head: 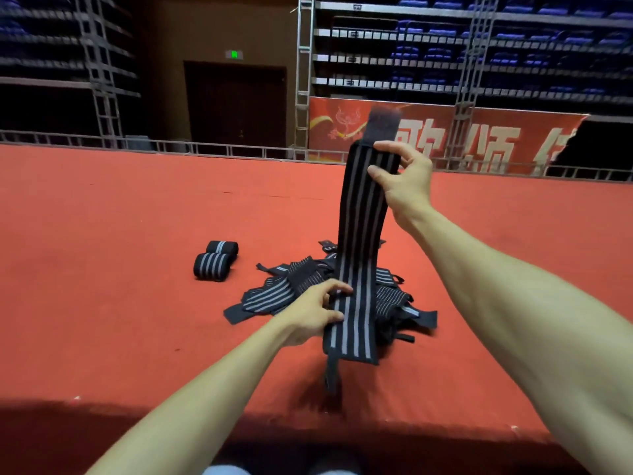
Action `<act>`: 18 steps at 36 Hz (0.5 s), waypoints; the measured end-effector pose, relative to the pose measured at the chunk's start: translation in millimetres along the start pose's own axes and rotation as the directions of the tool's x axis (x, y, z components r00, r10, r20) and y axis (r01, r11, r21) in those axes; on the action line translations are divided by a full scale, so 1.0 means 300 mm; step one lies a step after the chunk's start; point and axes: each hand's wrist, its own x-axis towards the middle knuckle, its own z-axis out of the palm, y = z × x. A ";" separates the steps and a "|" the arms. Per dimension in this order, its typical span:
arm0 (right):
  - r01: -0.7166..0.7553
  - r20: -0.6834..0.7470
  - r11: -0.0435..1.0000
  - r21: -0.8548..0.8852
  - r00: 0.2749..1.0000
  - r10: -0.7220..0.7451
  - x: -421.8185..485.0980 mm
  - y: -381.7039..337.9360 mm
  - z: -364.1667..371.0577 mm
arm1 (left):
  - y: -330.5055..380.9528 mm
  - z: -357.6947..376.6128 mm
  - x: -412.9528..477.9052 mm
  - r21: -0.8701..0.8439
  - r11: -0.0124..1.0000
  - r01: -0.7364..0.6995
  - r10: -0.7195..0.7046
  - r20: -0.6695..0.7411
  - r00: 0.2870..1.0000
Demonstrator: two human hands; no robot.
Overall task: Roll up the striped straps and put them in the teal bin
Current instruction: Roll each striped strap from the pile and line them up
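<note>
A long black strap with grey stripes (pixel 359 234) is held stretched upright above the red surface. My right hand (pixel 404 180) pinches its upper end, just below the dark fastening patch. My left hand (pixel 318 313) grips its lower part, near the loose loop that dangles at the bottom. Behind the strap lies a heap of several unrolled striped straps (pixel 274 296). Two rolled straps (pixel 214 260) sit side by side to the left of the heap. No teal bin is in view.
The red carpeted surface (pixel 120 252) spreads wide to the left and far side, with its near edge dropping off close to me. A metal railing (pixel 205 149) runs along the far edge, with a red banner (pixel 479 142) behind it.
</note>
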 end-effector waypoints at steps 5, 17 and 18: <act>-0.067 0.054 0.998 -0.012 0.996 0.068 -0.106 0.154 0.005 | -0.140 0.063 0.014 0.241 0.968 0.076 -0.064 -0.059 0.996; -0.158 -0.011 0.985 -0.065 0.987 0.158 -0.118 0.467 -0.067 | -0.172 -0.071 0.239 0.699 0.714 -0.045 0.035 0.029 0.999; -0.168 -0.030 0.984 -0.066 0.986 0.166 -0.115 0.496 -0.073 | -0.147 -0.095 0.284 0.671 0.740 -0.052 0.076 -0.006 0.997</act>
